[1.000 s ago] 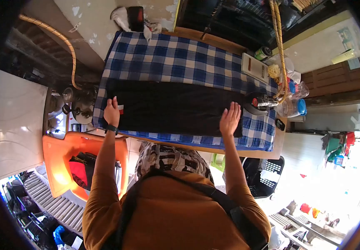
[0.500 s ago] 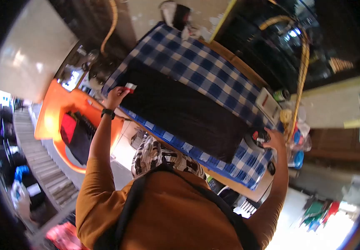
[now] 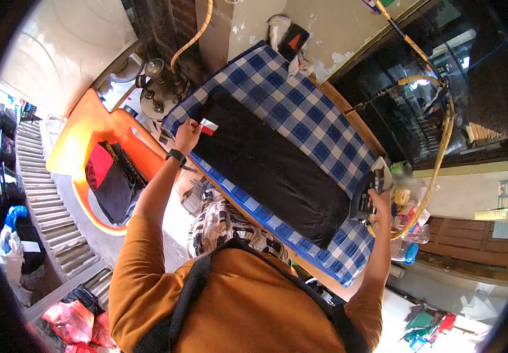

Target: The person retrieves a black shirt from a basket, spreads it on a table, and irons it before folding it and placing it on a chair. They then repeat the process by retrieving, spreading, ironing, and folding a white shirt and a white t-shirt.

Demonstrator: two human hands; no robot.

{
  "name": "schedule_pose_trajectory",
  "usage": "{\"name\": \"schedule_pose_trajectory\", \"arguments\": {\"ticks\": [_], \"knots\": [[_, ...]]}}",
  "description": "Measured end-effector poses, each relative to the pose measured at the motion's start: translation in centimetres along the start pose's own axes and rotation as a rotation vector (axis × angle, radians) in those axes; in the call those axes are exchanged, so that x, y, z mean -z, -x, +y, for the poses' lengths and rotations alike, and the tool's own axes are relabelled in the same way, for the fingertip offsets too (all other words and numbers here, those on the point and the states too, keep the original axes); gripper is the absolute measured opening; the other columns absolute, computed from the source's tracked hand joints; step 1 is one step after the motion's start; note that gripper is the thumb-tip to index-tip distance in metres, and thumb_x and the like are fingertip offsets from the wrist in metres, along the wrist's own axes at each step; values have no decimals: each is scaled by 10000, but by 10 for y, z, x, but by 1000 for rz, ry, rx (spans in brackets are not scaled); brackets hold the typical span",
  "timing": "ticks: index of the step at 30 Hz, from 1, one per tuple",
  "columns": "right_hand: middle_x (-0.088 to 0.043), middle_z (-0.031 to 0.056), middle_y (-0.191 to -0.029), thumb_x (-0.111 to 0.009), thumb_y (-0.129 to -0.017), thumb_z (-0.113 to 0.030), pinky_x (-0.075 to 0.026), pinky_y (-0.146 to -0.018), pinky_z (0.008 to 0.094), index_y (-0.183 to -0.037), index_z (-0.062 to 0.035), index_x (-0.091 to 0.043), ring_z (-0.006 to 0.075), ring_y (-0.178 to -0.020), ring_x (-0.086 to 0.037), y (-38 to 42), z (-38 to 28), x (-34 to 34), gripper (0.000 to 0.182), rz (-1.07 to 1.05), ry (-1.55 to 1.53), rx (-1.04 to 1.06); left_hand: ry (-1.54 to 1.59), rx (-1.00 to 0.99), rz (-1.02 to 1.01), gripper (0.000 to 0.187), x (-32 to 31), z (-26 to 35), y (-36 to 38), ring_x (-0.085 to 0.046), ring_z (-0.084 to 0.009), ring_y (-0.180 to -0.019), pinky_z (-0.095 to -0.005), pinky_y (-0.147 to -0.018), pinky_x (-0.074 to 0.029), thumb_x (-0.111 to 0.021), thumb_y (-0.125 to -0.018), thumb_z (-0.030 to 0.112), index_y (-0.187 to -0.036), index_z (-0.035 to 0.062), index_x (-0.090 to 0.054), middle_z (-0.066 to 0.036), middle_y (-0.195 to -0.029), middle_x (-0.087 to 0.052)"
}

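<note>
A long pair of black trousers (image 3: pixel 265 167) lies folded lengthwise on a blue and white checked cloth (image 3: pixel 307 112). A small red and white tag (image 3: pixel 208 127) shows at its far left end. There my left hand (image 3: pixel 188 135) has its fingers closed on the trousers' edge, right beside the tag. My right hand (image 3: pixel 381 203) is wrapped around the handle of a dark iron (image 3: pixel 362 197), which stands at the trousers' right end. The iron's soleplate is hidden.
A yellowish cord (image 3: pixel 447 132) loops down on the right, near my right arm. An orange chair (image 3: pixel 80 132) on the left holds folded dark and red clothes (image 3: pixel 112 182). A gas burner (image 3: pixel 158 97) stands behind the chair, and plastic containers (image 3: pixel 407 250) sit beyond the right end.
The iron has turned and come up against the trousers' right end in my right hand. My left hand stays by the tag. The whole view has shifted with my head.
</note>
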State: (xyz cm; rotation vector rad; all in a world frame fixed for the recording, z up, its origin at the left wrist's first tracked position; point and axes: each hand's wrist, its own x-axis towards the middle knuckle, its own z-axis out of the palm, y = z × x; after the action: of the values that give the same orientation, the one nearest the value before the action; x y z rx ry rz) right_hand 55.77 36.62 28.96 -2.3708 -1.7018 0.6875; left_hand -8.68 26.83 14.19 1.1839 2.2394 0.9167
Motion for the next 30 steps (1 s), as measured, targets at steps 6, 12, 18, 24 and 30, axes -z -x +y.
{"name": "schedule_pose_trajectory", "arguments": {"ticks": [6, 12, 18, 24, 30], "knots": [[-515, 36, -523, -621, -821, -275, -386, -423, 307, -619, -48, -519, 154, -416, -494, 50, -181, -33, 320, -621, -397, 320, -280, -876, -37, 402, -21, 23, -20, -418, -296, -1263, -394, -1042, -343, -544, -794, -5, -1190, 65, -525, -113, -1287, -512], [-666, 245, -870, -650, -742, -402, -538, -732, 426, -899, 38, -628, 344, -814, -673, 87, -322, -197, 468, -296, 144, 610, -706, -633, 32, 534, -32, 0, -33, -137, -233, -1423, -528, -1137, -39, -297, -958, 250, -1471, 121, -226, -25, -1538, -193], [-651, 256, -952, -626, -750, -447, -502, -852, 450, -1035, 70, -606, 408, -928, -627, 77, -291, -198, 591, -318, 73, 390, -660, -669, 53, 559, -37, -8, -36, -99, -264, -1432, -545, -1124, -30, -335, -949, 224, -1481, 123, -193, -37, -1554, -135], [-657, 148, -635, -587, -720, -422, -516, -702, 410, -840, -19, -666, 302, -679, -674, 79, -125, -118, 427, -148, 45, -19, -403, -533, 220, 550, -25, 0, -24, -110, -288, -1429, -567, -1106, 6, -297, -960, 245, -1474, 82, -188, -116, -1533, -183], [-608, 127, -616, -660, -760, -386, -496, -471, 364, -919, 29, -577, 211, -482, -596, 59, 72, -59, 452, 136, -269, -304, -358, -529, 276, 552, -30, 35, 6, -115, -308, -1427, -560, -1105, -5, -318, -964, 263, -1467, 67, -206, -147, -1525, -193]]}}
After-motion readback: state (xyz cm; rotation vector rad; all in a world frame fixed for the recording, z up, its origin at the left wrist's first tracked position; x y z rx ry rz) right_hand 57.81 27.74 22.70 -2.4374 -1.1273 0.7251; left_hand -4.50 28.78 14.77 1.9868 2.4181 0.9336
